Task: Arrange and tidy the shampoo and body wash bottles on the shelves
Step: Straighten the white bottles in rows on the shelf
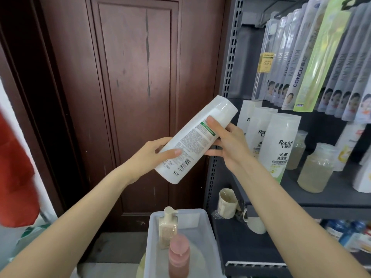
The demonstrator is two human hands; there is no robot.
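Brown door (136,97) behind, dark shelf (325,199) at right. White bottle (195,140) held tilted in the air, cap up toward the shelf, label back showing. Left hand (154,154) gripping its lower end, right hand (228,142) clasping near the cap. Just beyond the right hand, matching bottles (279,145) upright on the shelf. Below both hands, a tub (202,221) with a pink bottle (178,255).

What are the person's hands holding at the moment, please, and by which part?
Both grip one white shampoo bottle: left hand near its base, right hand below the cap.
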